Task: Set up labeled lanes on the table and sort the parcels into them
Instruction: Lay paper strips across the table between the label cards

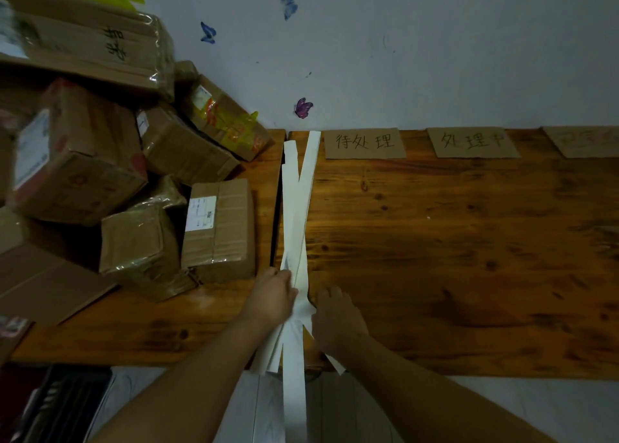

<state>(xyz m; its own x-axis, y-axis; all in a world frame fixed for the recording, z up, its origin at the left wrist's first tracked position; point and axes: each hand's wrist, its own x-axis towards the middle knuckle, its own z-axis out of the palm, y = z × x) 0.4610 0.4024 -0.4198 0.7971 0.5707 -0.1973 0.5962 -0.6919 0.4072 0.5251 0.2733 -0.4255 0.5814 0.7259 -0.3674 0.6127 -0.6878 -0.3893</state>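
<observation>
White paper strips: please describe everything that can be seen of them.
Several long white paper strips lie loosely crossed along the seam between two wooden tables. Far ends lie beside a cardboard label; near ends hang over the front edge. The left hand holds them, the right hand touches them.

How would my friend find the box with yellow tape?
Start at the heap of brown parcels on the left of the wooden table. At the heap's back right corner, against the white wall, lies the box. It alone wears bright yellow tape.
</observation>
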